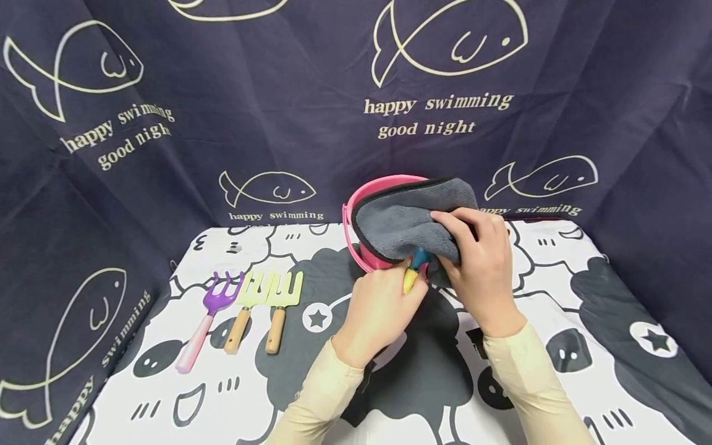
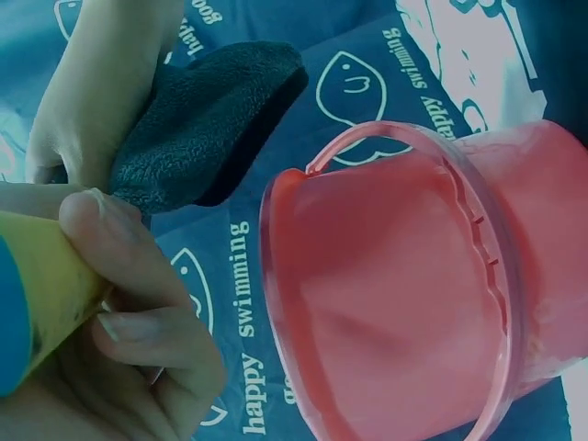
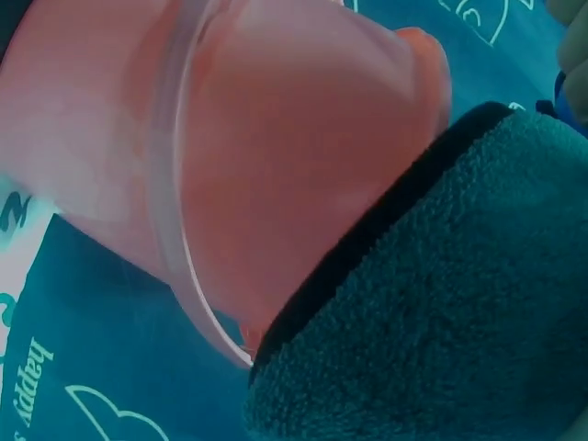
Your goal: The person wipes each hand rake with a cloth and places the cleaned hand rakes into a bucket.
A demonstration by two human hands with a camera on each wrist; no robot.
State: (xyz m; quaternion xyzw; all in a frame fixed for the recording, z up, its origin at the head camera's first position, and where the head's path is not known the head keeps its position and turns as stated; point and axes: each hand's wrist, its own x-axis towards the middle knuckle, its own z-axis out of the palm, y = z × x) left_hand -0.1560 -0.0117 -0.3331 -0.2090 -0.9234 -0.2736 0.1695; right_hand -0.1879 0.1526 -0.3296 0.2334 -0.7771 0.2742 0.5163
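My left hand (image 1: 379, 309) grips the yellow and blue handle (image 1: 410, 279) of a tool whose far end is hidden by the cloth. In the left wrist view, the thumb and a finger curl round the yellow part (image 2: 60, 289). A grey cloth (image 1: 397, 219) with a black edge hangs from my right hand (image 1: 483, 272), which holds it bunched against the blue part of the tool. Behind the cloth stands a pink bucket (image 1: 384, 184), partly covered from the head view; its handle (image 2: 491, 216) is folded down across the side.
Left of the bucket lie a purple hand fork (image 1: 217, 300) with a pink handle and two light green hand forks (image 1: 254, 290) (image 1: 285, 293) with wooden handles. The patterned cloth (image 1: 222, 402) covers the table. Dark fish-print curtains (image 1: 311, 123) stand at the back and sides.
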